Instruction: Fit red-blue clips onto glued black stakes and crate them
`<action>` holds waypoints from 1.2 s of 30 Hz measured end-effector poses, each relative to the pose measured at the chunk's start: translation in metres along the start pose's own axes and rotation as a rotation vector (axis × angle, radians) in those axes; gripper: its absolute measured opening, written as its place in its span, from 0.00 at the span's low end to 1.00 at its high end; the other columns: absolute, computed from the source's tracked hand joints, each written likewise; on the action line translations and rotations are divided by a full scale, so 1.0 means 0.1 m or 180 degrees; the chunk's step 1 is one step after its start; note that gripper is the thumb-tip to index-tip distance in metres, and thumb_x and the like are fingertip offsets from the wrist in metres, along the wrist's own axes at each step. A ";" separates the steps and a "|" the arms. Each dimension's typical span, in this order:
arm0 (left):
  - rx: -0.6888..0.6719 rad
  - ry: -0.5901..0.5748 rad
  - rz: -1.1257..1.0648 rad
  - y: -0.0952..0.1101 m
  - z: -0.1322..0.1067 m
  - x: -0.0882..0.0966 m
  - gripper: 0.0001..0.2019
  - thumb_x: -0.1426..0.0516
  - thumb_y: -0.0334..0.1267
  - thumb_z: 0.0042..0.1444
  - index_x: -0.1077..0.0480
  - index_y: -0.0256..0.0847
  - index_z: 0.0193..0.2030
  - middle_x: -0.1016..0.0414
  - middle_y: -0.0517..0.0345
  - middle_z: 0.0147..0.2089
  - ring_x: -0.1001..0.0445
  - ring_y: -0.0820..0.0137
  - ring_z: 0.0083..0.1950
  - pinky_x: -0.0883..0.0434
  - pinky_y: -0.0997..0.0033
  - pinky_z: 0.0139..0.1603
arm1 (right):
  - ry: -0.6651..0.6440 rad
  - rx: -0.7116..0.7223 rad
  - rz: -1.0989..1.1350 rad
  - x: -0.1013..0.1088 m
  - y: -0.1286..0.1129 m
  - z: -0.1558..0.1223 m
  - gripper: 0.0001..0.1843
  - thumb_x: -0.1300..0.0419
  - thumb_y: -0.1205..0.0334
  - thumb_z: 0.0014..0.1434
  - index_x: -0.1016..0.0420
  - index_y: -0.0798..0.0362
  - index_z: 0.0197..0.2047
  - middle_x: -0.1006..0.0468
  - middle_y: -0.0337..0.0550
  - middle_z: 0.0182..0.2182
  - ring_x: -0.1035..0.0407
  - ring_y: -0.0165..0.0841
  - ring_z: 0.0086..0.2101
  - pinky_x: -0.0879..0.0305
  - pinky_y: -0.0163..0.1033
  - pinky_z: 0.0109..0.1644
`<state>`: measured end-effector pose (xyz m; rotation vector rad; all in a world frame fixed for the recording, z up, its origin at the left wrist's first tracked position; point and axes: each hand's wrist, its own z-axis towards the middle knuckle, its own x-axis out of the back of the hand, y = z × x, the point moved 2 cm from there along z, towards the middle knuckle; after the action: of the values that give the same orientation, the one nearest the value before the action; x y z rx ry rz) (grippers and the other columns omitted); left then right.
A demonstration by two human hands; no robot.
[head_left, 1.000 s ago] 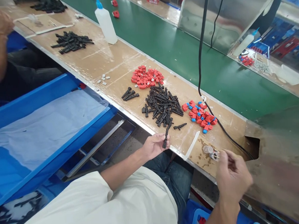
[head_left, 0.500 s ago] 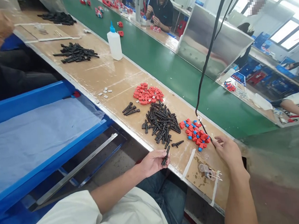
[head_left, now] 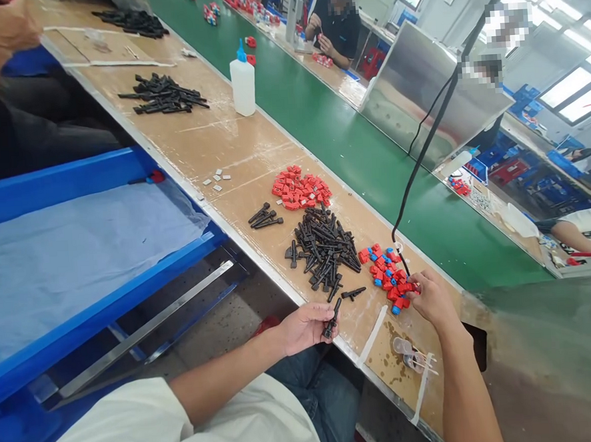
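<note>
My left hand (head_left: 302,328) is closed around a black plastic rod-shaped part (head_left: 332,317) at the near edge of the brown worktop (head_left: 231,145). My right hand (head_left: 430,297) reaches into a small pile of red and blue plastic pieces (head_left: 386,273), its fingertips pinched on one of them. Between the hands lies a heap of black parts (head_left: 323,244), with one loose black part (head_left: 353,293) beside it. A pile of red pieces (head_left: 301,188) lies behind the heap.
A white squeeze bottle (head_left: 243,83) with a blue tip stands further along, near another black pile (head_left: 164,95). A small clear cup (head_left: 402,346) sits by my right forearm. A black cable (head_left: 421,153) hangs down over the green conveyor belt (head_left: 351,144). Other people work nearby; a blue bin (head_left: 77,254) is left.
My right hand has moved from the cup area up into the red and blue pile. The left hand keeps holding the black part. The camera has tilted upward.
</note>
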<state>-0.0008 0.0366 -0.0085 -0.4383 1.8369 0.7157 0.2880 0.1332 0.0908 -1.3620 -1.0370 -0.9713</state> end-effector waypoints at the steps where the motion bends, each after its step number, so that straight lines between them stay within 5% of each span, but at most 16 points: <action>1: -0.0002 0.0011 0.0006 0.00 0.00 0.00 0.15 0.29 0.39 0.43 0.26 0.31 0.31 0.29 0.56 0.25 0.30 0.75 0.26 0.36 0.76 0.27 | 0.0019 0.0004 0.0136 0.01 -0.01 0.00 0.08 0.38 0.67 0.41 0.25 0.49 0.28 0.30 0.38 0.29 0.38 0.33 0.31 0.45 0.37 0.35; 6: -0.0008 0.0107 -0.0027 -0.01 0.00 -0.01 0.15 0.28 0.39 0.41 0.26 0.31 0.30 0.29 0.57 0.25 0.29 0.75 0.27 0.35 0.77 0.27 | 0.0274 -0.0090 0.1003 0.11 -0.04 -0.06 0.11 0.31 0.58 0.38 0.29 0.49 0.23 0.34 0.36 0.20 0.41 0.32 0.25 0.47 0.37 0.30; 12: -0.0024 0.0195 -0.0123 0.01 0.02 -0.12 0.17 0.26 0.38 0.38 0.24 0.31 0.31 0.29 0.58 0.27 0.28 0.78 0.27 0.34 0.81 0.28 | 0.0659 -0.0194 0.2510 0.22 -0.21 -0.59 0.31 0.33 0.32 0.43 0.26 0.50 0.37 0.27 0.41 0.28 0.40 0.27 0.21 0.46 0.33 0.21; 18: -0.0078 -0.0088 -0.0024 0.02 0.07 -0.53 0.21 0.24 0.41 0.36 0.24 0.31 0.32 0.25 0.56 0.30 0.27 0.78 0.29 0.32 0.81 0.32 | 0.0629 -0.0622 0.4517 -0.02 -0.65 -1.24 0.23 0.24 0.45 0.42 0.19 0.52 0.35 0.24 0.43 0.27 0.46 0.20 0.17 0.51 0.28 0.16; 24: -0.0169 -0.0047 0.0236 -0.13 0.12 -0.75 0.24 0.23 0.45 0.33 0.24 0.32 0.32 0.25 0.56 0.30 0.27 0.78 0.30 0.36 0.82 0.26 | 0.0781 -0.0987 0.4536 -0.16 -0.92 -1.60 0.21 0.25 0.47 0.46 0.16 0.53 0.37 0.22 0.47 0.28 0.38 0.24 0.20 0.42 0.29 0.18; 29: -0.0221 0.0013 0.0616 -0.25 0.10 -0.78 0.26 0.24 0.50 0.35 0.24 0.32 0.34 0.24 0.56 0.30 0.29 0.78 0.28 0.36 0.81 0.27 | 0.1228 -0.1149 0.4412 -0.25 -0.92 -1.77 0.21 0.25 0.48 0.46 0.15 0.50 0.42 0.21 0.45 0.30 0.38 0.24 0.19 0.42 0.30 0.17; 33: -0.0413 -0.0056 0.1038 -0.29 0.08 -0.82 0.26 0.27 0.54 0.38 0.25 0.33 0.32 0.27 0.58 0.27 0.33 0.79 0.25 0.37 0.78 0.27 | 0.1204 -0.1097 0.4246 -0.30 -0.90 -1.83 0.22 0.27 0.46 0.50 0.15 0.50 0.43 0.23 0.42 0.27 0.40 0.23 0.17 0.43 0.30 0.16; 36: -0.0583 -0.0152 0.1418 -0.31 0.07 -0.84 0.25 0.29 0.56 0.42 0.26 0.33 0.29 0.28 0.58 0.26 0.33 0.77 0.25 0.36 0.76 0.28 | 0.1287 -0.1107 0.4154 -0.32 -0.90 -1.87 0.23 0.28 0.45 0.51 0.16 0.51 0.44 0.20 0.45 0.34 0.40 0.22 0.17 0.42 0.31 0.16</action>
<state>0.0534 0.0151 0.0595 -0.1227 1.8490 1.1927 0.1951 -0.0548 0.0947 -1.6176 0.4078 -0.3585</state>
